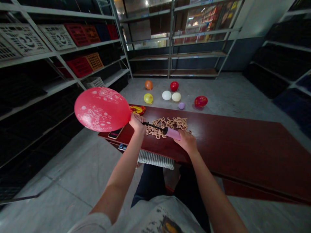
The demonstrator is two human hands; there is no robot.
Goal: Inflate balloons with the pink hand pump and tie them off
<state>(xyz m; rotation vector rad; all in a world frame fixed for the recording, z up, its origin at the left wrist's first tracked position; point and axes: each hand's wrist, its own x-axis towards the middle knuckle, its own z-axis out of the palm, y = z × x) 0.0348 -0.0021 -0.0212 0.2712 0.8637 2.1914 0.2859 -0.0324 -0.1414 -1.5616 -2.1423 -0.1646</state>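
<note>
Fingers (136,118) of the left hand (138,124) pinch the red balloon (102,109) at its neck, holding it on the pump (172,133) nozzle above the left end of the tabletop (230,142). The right hand (187,142) is closed around the pink pump body. Limp balloons (167,124) lie heaped just beyond, and a phone (115,133) lies beneath the red balloon.

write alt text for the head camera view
A person's left hand holds a pink balloon by its neck on the tip of a small pump gripped by the right hand over a dark red table. Pale curly pieces lie piled on the table; more balloons sit on the floor beyond.
</note>
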